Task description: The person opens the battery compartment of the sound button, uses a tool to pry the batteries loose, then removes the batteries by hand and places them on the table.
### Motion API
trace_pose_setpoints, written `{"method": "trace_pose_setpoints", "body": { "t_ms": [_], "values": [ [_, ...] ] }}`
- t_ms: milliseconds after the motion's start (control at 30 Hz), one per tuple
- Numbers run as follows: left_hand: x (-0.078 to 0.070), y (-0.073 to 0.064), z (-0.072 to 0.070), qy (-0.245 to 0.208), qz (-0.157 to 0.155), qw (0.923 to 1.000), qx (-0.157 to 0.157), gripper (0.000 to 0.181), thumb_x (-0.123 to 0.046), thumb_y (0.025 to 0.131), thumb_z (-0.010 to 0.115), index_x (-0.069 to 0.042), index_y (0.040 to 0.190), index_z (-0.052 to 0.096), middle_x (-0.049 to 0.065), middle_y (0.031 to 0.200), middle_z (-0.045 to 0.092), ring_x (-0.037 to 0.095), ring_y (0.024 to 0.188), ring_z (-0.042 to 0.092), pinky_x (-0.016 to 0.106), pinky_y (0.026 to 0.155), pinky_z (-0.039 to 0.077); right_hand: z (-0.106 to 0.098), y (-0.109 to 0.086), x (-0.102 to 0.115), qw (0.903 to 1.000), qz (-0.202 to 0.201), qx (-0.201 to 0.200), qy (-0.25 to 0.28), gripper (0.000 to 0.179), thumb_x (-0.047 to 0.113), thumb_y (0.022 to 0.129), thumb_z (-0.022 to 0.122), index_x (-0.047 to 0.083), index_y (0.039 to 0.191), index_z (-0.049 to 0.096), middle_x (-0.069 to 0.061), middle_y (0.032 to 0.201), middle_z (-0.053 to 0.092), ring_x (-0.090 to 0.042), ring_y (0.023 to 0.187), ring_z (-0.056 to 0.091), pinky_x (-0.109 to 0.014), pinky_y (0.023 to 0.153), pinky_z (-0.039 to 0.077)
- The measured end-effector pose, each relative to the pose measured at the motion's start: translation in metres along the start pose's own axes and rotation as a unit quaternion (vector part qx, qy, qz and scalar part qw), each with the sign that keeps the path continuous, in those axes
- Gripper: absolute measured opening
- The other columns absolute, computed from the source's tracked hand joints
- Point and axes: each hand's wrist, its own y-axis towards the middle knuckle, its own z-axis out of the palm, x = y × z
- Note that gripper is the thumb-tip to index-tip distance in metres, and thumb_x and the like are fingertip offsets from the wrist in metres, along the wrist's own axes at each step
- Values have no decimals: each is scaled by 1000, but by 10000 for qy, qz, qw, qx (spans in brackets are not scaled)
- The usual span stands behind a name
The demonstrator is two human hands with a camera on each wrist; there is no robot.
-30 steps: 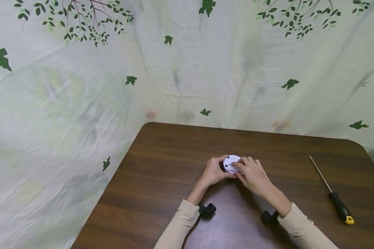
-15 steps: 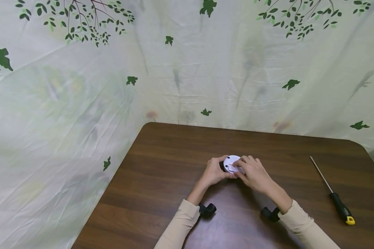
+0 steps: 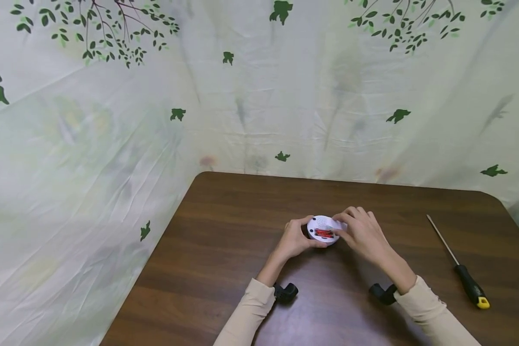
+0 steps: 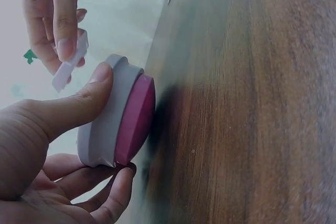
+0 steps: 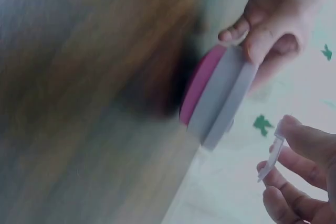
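Observation:
A round white battery-powered device (image 3: 318, 222) is tipped so its back, dotted with small holes, faces up toward the head camera. Red batteries (image 3: 324, 233) lie in its uncovered compartment. Both wrist views show its pink domed side (image 4: 137, 121) facing the table. My left hand (image 3: 295, 238) grips the white rim from the left, thumb on one edge and fingers on the other. Just right of the device, my right hand (image 3: 365, 236) pinches a thin white battery cover (image 5: 273, 153) between thumb and fingers. That cover is apart from the device in both wrist views.
A screwdriver (image 3: 469, 283) with a black and yellow handle lies on the brown wooden table (image 3: 225, 269) at the right. Leaf-printed pale cloth (image 3: 251, 110) hangs behind and left of the table. Black cameras (image 3: 286, 293) sit on both wrists.
My right hand has lifted the battery cover off the device and moved slightly right, exposing the red batteries. My left hand keeps its grip. The head view has shifted a little.

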Motion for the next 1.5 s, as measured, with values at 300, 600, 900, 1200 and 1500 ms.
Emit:
{"method": "trace_pose_setpoints", "body": {
  "t_ms": [300,600,900,1200,1500],
  "values": [
    [3,1,1,10,-101,9999,-76,84,-29,70,98,-2,140,63,14,140,67,30,132,61,43,115,45,-17,-4,-32,9987,444,-57,-242,27,15,81,87,6,104,77,-13,95,69,-33,87,58,-39,70,37],
    [2,0,1,6,-113,9999,-57,83,-30,69,98,-2,140,64,14,141,66,31,133,60,44,116,44,-45,-22,-93,9798,1871,629,-319,31,24,92,79,-2,108,73,-22,96,68,-31,75,63,-38,53,43],
    [3,-1,1,22,-94,9999,-101,83,-31,68,99,-3,139,65,15,139,67,33,131,61,44,115,45,-64,-33,-145,9225,3510,1574,-328,39,34,98,68,-5,97,72,-22,82,68,-31,66,60,-40,51,43],
    [4,-1,2,32,-108,9999,-87,84,-30,68,99,-3,139,64,15,139,67,34,131,60,44,114,45,-61,-36,-159,8898,4085,1958,-558,45,34,97,67,5,66,56,-15,67,55,-32,63,55,-43,56,43],
    [4,-1,1,15,-42,10000,-67,82,-30,68,99,-5,138,66,13,138,68,33,129,61,44,113,45,-65,-39,-158,8885,4125,1943,-519,45,37,97,67,6,65,57,-12,67,52,-31,65,54,-43,57,42]
  ]
}}
